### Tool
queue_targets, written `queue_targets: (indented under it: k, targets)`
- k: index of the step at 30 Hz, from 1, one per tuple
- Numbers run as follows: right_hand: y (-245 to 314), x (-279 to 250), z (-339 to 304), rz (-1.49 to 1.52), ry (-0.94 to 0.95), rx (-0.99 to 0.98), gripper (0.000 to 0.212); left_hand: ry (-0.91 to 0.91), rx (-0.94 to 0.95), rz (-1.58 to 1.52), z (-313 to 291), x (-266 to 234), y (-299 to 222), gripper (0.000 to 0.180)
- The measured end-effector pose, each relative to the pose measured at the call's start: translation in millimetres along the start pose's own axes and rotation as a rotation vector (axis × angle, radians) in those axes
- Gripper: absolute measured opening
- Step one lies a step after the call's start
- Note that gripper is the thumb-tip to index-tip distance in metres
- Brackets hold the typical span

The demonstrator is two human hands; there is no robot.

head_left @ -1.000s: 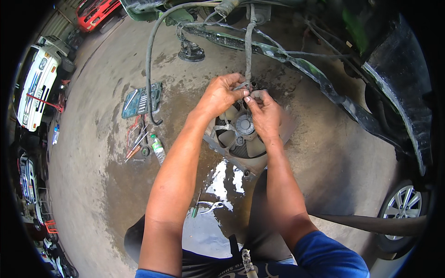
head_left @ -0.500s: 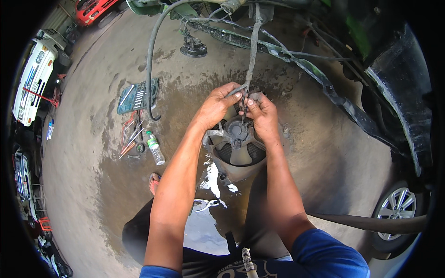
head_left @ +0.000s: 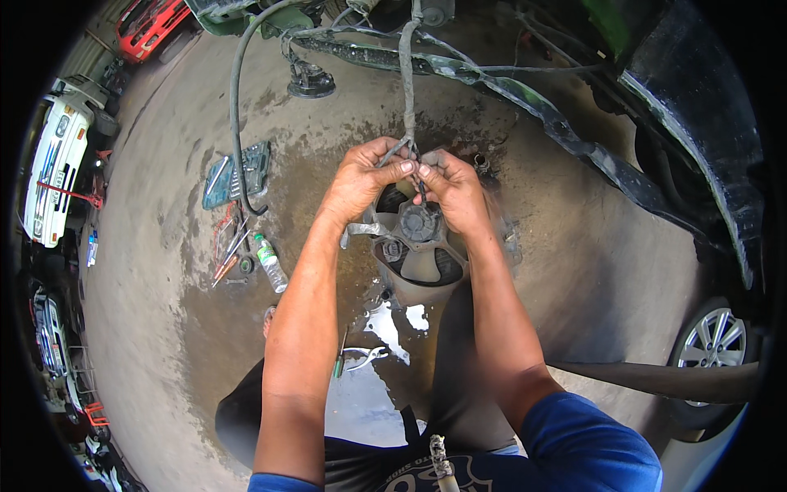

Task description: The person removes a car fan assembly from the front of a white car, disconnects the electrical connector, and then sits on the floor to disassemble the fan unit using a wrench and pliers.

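Note:
A grey, tape-wrapped wiring harness (head_left: pixel 407 78) hangs down in front of me from the vehicle's front. Where its end splits into thinner strands, my left hand (head_left: pixel 366 179) is closed, thumb and fingers pinching a wire branch. My right hand (head_left: pixel 455 195) is closed too, its fingertips on a thin dark wire close by the left thumb. The two thumbs almost meet; what lies between the fingertips is partly hidden. Below my hands a radiator fan (head_left: pixel 420 264) with a round motor and grey blades sits on the wet floor. A loose grey strap-like piece (head_left: pixel 367 230) lies at its left.
Pliers (head_left: pixel 366 357) lie between my legs. To the left are a plastic bottle (head_left: pixel 270 262), several hand tools and a teal socket set case (head_left: pixel 215 184). A black hose (head_left: pixel 236 107) and a bent bumper beam (head_left: pixel 525 107) hang ahead. A car wheel (head_left: pixel 711 343) stands right.
The view has shifted, so the hanging harness and vehicle parts appear further left and up. My hands remain on the wires, with the fingertips slightly shifted and the thumbs closer together.

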State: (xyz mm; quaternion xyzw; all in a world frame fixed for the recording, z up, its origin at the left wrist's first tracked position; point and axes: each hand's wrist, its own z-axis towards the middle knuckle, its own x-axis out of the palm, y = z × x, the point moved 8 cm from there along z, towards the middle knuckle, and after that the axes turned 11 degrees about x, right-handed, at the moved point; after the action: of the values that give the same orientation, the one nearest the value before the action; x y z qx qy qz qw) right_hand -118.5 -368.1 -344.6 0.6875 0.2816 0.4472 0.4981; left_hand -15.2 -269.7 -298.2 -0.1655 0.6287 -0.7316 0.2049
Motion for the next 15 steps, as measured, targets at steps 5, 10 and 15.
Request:
queue_targets:
  k: [5,10,15]
  targets:
    - [4.5,-4.4,-4.3,0.043,-0.023,0.003,0.012,-0.022,0.024,-0.098,-3.3,4.4,4.3,0.018]
    - [0.9,-3.3,-4.3,0.059,-0.009,-0.015,0.011,-0.061,0.019,-0.144,-7.4,2.9,10.1,0.02]
    - [-3.9,-2.2,-2.6,0.072,-0.018,-0.036,0.01,-0.069,0.078,-0.087,-13.9,0.2,5.4,0.021]
